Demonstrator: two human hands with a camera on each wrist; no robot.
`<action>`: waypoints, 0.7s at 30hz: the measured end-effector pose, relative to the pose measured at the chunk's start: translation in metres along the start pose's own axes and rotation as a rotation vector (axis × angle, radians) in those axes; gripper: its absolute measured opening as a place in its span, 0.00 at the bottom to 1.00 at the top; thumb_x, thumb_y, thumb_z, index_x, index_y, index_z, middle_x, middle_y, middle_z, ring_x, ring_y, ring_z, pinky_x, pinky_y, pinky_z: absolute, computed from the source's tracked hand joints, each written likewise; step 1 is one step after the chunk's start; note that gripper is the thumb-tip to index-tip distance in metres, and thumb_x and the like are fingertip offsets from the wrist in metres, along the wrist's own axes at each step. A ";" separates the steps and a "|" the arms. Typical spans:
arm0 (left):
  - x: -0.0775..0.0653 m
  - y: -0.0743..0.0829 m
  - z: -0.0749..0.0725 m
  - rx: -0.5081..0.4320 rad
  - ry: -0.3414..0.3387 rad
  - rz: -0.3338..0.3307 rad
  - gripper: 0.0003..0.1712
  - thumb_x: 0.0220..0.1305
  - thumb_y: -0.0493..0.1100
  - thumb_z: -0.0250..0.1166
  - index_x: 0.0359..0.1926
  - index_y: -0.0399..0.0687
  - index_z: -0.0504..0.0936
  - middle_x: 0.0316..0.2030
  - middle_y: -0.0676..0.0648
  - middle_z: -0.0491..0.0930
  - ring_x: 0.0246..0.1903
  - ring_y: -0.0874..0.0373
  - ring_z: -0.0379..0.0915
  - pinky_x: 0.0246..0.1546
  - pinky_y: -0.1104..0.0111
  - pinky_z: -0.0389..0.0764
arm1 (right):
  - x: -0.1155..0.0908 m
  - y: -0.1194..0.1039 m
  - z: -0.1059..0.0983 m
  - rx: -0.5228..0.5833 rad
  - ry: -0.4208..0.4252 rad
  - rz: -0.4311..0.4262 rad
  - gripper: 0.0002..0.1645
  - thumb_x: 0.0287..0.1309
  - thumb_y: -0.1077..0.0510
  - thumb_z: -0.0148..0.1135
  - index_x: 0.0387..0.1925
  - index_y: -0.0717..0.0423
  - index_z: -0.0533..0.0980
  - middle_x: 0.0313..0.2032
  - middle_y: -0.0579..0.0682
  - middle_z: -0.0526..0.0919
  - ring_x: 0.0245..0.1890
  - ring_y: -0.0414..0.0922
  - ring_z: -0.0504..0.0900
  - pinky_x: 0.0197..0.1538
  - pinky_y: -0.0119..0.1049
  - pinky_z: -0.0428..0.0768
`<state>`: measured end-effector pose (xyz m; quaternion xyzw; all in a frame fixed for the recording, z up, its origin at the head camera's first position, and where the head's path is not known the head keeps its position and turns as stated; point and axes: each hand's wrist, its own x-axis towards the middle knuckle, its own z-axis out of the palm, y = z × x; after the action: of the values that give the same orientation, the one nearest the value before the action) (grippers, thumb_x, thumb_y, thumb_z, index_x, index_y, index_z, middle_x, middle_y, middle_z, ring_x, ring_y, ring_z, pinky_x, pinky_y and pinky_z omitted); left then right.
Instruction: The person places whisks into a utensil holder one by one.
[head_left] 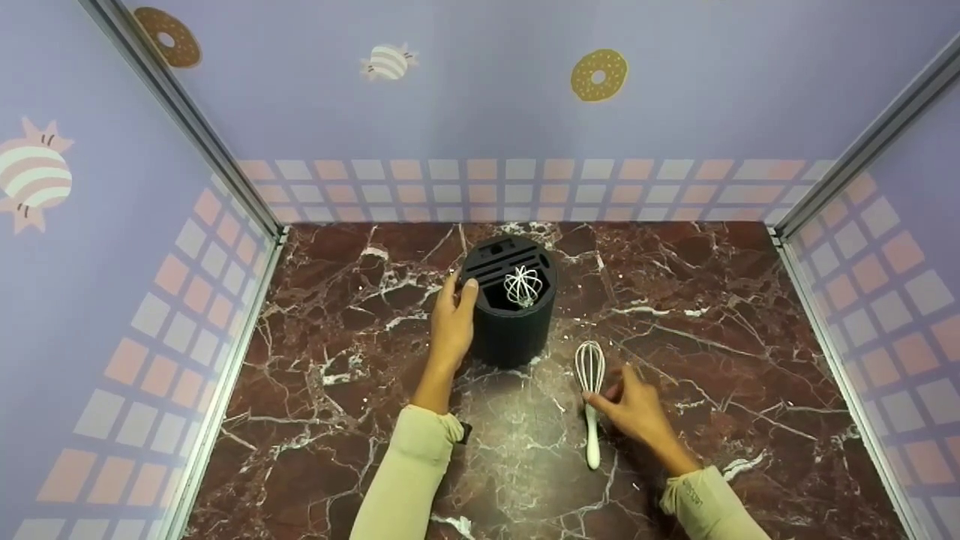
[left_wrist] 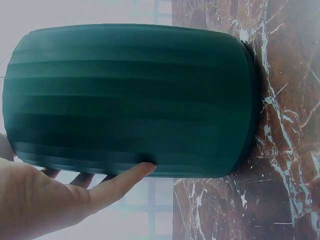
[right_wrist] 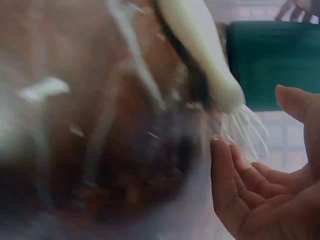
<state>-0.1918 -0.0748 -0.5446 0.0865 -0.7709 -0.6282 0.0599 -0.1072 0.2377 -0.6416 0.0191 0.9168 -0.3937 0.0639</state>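
Loosely spread, empty right hand (head_left: 634, 405) at white whisk (head_left: 592, 424); relaxed left hand (head_left: 453, 322) against holder (head_left: 514, 337), second whisk (head_left: 523, 287) inside.

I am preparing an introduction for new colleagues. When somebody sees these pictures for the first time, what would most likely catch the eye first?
Probably the dark, upright holder near the middle of the marbled surface, with the left hand at its side and a wire whisk head showing in its opening. Next, the white-handled whisk nearer the viewer, by the right hand; then doughnut pictures on the lilac back wall.
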 end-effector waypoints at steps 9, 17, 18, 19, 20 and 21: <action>0.000 -0.001 -0.001 -0.005 -0.001 0.003 0.35 0.76 0.59 0.54 0.76 0.48 0.66 0.73 0.40 0.67 0.69 0.43 0.67 0.70 0.50 0.69 | -0.009 -0.001 0.014 0.045 -0.033 0.038 0.37 0.44 0.49 0.84 0.50 0.62 0.74 0.24 0.47 0.84 0.19 0.40 0.78 0.23 0.33 0.78; -0.001 0.000 0.000 -0.008 0.005 0.008 0.34 0.76 0.58 0.54 0.76 0.50 0.67 0.71 0.41 0.70 0.66 0.47 0.71 0.68 0.53 0.71 | -0.013 -0.004 0.018 0.136 -0.058 0.090 0.31 0.44 0.60 0.83 0.46 0.63 0.73 0.23 0.50 0.83 0.13 0.43 0.79 0.17 0.38 0.80; -0.001 0.000 0.000 -0.011 0.005 0.009 0.34 0.76 0.58 0.54 0.76 0.50 0.67 0.70 0.41 0.70 0.66 0.47 0.71 0.68 0.53 0.71 | -0.014 -0.004 0.018 0.158 -0.064 0.100 0.31 0.45 0.61 0.82 0.47 0.63 0.72 0.24 0.51 0.83 0.13 0.44 0.80 0.17 0.39 0.81; 0.000 0.001 0.000 -0.010 0.005 0.010 0.34 0.76 0.58 0.54 0.75 0.50 0.67 0.70 0.42 0.70 0.65 0.47 0.71 0.68 0.53 0.71 | -0.014 -0.005 0.018 0.185 -0.073 0.117 0.30 0.45 0.62 0.81 0.47 0.63 0.72 0.25 0.52 0.83 0.13 0.45 0.81 0.17 0.40 0.82; -0.001 0.001 0.000 -0.012 0.004 0.011 0.33 0.76 0.58 0.54 0.75 0.50 0.67 0.70 0.42 0.70 0.65 0.48 0.72 0.67 0.53 0.72 | -0.014 -0.005 0.018 0.206 -0.079 0.130 0.30 0.46 0.62 0.81 0.48 0.63 0.72 0.26 0.53 0.82 0.14 0.45 0.81 0.18 0.41 0.83; -0.001 0.001 0.000 -0.014 0.005 0.013 0.33 0.76 0.58 0.54 0.75 0.50 0.67 0.70 0.41 0.70 0.64 0.47 0.72 0.67 0.53 0.73 | -0.014 -0.005 0.018 0.223 -0.084 0.142 0.30 0.47 0.63 0.80 0.48 0.62 0.72 0.26 0.54 0.82 0.14 0.46 0.82 0.18 0.42 0.83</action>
<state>-0.1912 -0.0746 -0.5438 0.0825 -0.7669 -0.6330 0.0665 -0.0917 0.2211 -0.6481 0.0743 0.8602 -0.4881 0.1274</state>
